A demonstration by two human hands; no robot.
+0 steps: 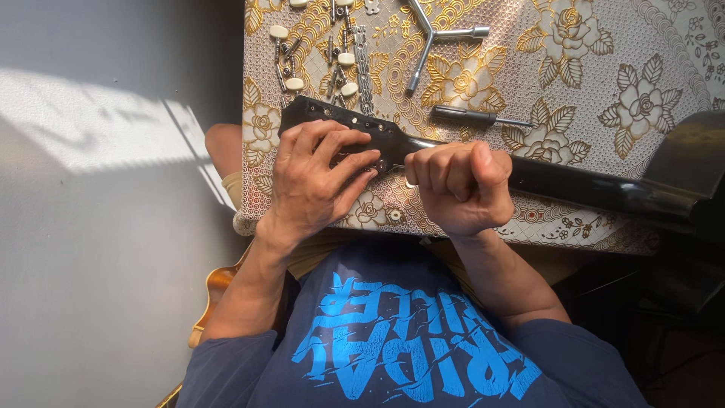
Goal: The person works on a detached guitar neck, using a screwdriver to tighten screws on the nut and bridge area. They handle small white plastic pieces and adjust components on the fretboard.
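Sunlit grey floor (98,189), gold-flowered tablecloth (589,68), perhaps window shadows

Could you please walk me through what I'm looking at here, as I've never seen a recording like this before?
There is no machine: a person wears a camera on the head, so the single picture looks down at their own two bare hands. The left hand lies spread over the black guitar headstock, fingers on its face. The right hand is closed in a fist around the guitar neck just beside it. The guitar rests on a table under a gold floral cloth. On the cloth lie a black-handled screwdriver, a three-armed metal socket wrench, and loose tuning pegs with cream knobs.
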